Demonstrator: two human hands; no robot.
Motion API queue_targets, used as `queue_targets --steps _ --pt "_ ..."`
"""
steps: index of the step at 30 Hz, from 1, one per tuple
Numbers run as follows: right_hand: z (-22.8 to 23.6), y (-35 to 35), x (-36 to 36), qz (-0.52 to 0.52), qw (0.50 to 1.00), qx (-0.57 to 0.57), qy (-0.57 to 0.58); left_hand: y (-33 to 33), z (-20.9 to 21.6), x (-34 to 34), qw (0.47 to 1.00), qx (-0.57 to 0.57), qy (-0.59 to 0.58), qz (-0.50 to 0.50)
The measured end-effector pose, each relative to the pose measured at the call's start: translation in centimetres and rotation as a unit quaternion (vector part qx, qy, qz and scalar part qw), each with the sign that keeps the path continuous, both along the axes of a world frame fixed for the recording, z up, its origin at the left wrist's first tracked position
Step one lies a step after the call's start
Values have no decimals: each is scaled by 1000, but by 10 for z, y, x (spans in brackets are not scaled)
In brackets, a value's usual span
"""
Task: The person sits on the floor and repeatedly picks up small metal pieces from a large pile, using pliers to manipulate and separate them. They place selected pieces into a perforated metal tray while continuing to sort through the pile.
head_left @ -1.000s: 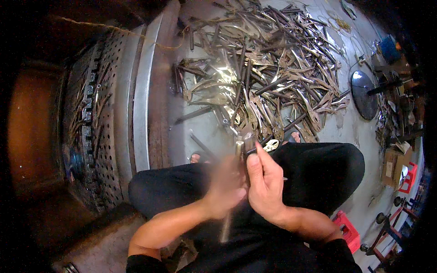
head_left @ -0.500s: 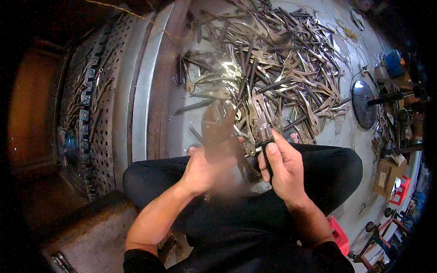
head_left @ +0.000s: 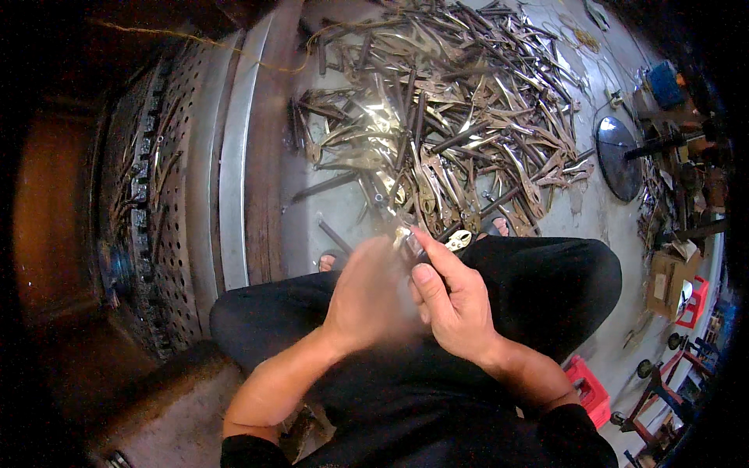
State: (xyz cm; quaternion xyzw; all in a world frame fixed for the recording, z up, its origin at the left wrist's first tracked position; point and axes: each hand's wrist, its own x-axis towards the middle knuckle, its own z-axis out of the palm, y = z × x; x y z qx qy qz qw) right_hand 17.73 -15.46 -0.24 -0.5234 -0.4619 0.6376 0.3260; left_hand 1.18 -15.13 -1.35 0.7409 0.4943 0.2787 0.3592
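Observation:
In front of my lap my right hand [head_left: 456, 304] is closed round a pair of locking pliers, its thumb lying along them. Only a bit of bright metal, the pliers' head [head_left: 406, 243], shows past the fingers. My left hand [head_left: 363, 292] is right beside it, close to the same pliers. Motion smears its fingers, so what they hold cannot be made out. Beyond both hands a wide heap of locking pliers [head_left: 445, 187] and dark handle pieces covers the floor. Another plier jaw [head_left: 460, 240] shows near my right thigh.
On the left runs a metal ledge [head_left: 234, 156] next to a perforated panel [head_left: 173, 210]. To the right are a round dark disc [head_left: 619, 158], a cardboard box [head_left: 667, 282], red plastic stools [head_left: 589, 392] and a wheeled frame [head_left: 663, 398]. A thin yellow cord [head_left: 179, 37] hangs at upper left.
My right hand has moved left and inward with the pliers. My left hand has come in closer beside it. The brownish blur that stood above the left hand is gone.

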Motion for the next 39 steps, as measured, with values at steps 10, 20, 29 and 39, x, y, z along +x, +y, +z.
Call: queue_targets --steps 10,20,29,39 --pt "-7 -13 -1 -6 999 37 33 -13 -26 4 996 74 -13 46" --pt "-6 -18 -18 -46 996 31 -71 -9 -16 12 997 27 -35 65" --pt "-12 -6 -24 -133 984 79 -93 3 -19 20 991 104 -2 85" --pt "-5 -9 -38 -196 953 -172 153 -7 -40 -11 990 47 44 124"
